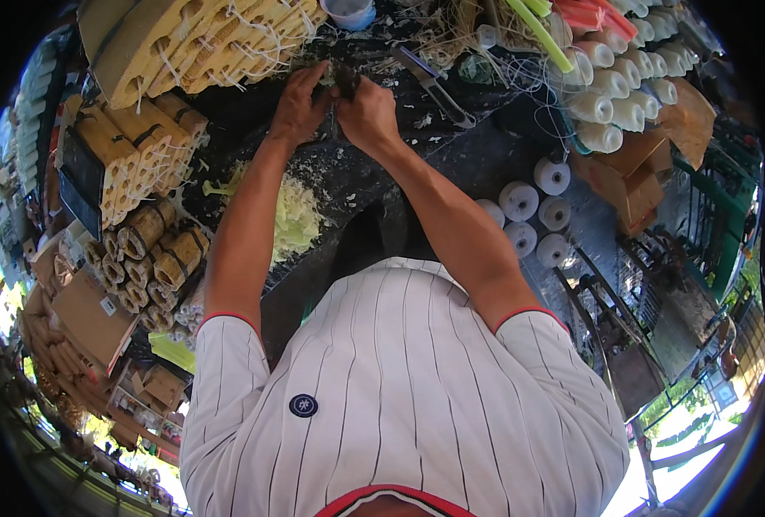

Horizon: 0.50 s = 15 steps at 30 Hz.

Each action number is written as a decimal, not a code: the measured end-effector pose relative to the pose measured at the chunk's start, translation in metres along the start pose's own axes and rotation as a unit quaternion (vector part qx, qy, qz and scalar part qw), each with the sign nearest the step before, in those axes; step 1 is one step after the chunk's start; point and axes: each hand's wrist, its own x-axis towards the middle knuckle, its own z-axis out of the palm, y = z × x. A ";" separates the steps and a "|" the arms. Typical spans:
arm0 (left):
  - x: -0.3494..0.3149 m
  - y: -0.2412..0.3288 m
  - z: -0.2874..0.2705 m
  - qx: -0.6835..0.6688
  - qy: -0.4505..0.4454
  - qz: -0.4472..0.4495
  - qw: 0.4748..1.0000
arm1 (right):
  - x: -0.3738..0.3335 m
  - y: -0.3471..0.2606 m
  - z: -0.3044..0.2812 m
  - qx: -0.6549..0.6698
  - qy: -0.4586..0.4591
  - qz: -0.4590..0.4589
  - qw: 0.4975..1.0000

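Note:
Both of my hands meet over the dark work surface (244,121) at the upper middle of the head view. My right hand (369,114) is closed around a short dark object (345,80), whose kind I cannot make out. Close beside it, my left hand (299,108) has its fingers bent toward the same spot. Something small and pale seems to be between its fingertips, too small to name. To the right of my hands lies a long, narrow blue-and-grey tool (434,84). A pile of pale green shreds (296,220) lies by my left forearm.
Yellow blocks of tubes with white strings (201,43) stand far left, with tied tube bundles (162,246) nearer. White thread spools (518,200) and white cylinders (611,84) are on the right, near an open cardboard box (628,177). A pale tub (348,12) stands at the far edge.

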 end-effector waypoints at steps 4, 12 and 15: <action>0.005 -0.010 -0.004 -0.033 -0.002 -0.039 0.999 | 0.003 -0.014 -0.002 -0.013 -0.026 0.001 1.000; 0.004 -0.007 0.006 0.024 0.037 -0.041 0.998 | 0.021 0.034 -0.031 0.177 -0.068 0.180 0.965; 0.006 0.001 0.008 0.139 0.027 0.036 0.989 | 0.035 0.047 -0.043 0.185 -0.048 0.156 0.969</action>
